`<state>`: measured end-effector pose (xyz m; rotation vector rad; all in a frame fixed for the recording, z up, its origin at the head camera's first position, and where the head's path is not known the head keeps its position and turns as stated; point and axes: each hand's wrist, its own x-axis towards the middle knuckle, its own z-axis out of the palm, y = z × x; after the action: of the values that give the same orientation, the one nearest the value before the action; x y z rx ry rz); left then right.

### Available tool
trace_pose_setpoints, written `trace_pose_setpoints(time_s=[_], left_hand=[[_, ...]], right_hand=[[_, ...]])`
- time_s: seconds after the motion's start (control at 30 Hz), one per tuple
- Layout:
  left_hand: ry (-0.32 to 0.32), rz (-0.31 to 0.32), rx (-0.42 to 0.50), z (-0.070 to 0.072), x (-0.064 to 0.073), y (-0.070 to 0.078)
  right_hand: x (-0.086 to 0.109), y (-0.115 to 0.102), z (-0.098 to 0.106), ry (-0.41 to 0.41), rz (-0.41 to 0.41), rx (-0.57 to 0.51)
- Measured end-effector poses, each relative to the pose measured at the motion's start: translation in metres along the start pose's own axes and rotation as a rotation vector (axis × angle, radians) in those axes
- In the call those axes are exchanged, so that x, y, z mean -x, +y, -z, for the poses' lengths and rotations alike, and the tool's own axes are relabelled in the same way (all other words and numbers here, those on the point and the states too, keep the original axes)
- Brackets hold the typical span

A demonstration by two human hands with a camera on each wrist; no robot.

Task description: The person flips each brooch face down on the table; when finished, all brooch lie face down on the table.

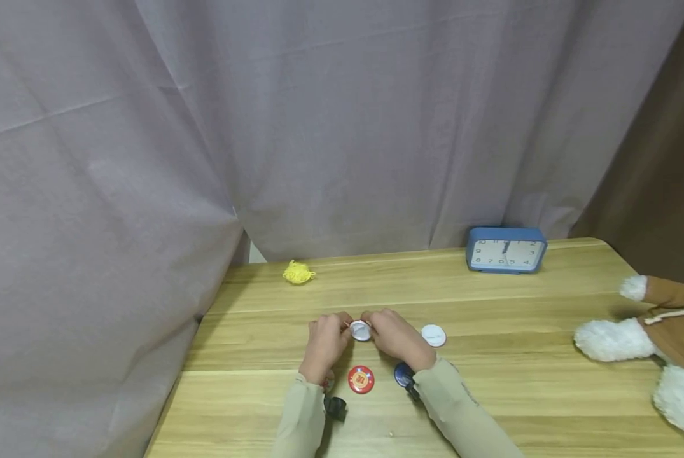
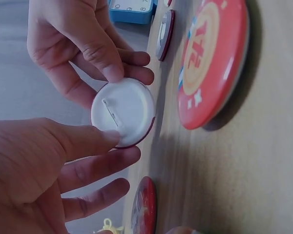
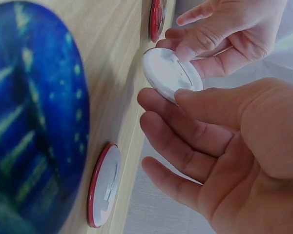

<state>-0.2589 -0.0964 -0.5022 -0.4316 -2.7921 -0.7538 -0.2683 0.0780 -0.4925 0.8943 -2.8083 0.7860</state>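
Both hands hold one round button badge (image 1: 361,331) above the table, its white back and metal pin facing up toward the wrist cameras. My left hand (image 1: 326,343) pinches one edge with its thumb on the back, close to the end of the pin. On the opposite edge my right hand (image 1: 396,337) pinches with thumb and fingers. In the left wrist view the pin (image 2: 111,113) lies slantwise across the white back, and a thin red rim shows. The badge's front is hidden. A red badge (image 1: 361,380) lies face up between the forearms.
A dark blue badge (image 1: 402,374) lies by the right wrist, and a white-backed badge (image 1: 433,335) rests face down beyond it. Another red badge (image 2: 144,207) is near the left wrist. Farther off are a yellow string bundle (image 1: 298,273), a blue clock (image 1: 506,250) and a plush toy (image 1: 674,324).
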Motion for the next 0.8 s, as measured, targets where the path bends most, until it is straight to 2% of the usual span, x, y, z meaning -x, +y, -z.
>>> trace_pose_setpoints(time_s=[0.2, 0.33, 0.63, 0.8], left_hand=[[-0.037, 0.034, 0.038, 0.000, -0.003, 0.003], [-0.053, 0.050, 0.042, -0.001, -0.003, 0.004], [-0.040, 0.032, 0.032, -0.003, -0.002, 0.002], [-0.045, 0.019, 0.016, -0.002, -0.001, 0.001]], right_hand=[[0.000, -0.001, 0.000, 0.020, -0.063, -0.021], [0.001, -0.001, -0.002, 0.020, -0.072, -0.024], [0.003, -0.001, -0.007, 0.031, -0.094, -0.025], [0.001, -0.002, -0.010, 0.046, -0.071, -0.030]])
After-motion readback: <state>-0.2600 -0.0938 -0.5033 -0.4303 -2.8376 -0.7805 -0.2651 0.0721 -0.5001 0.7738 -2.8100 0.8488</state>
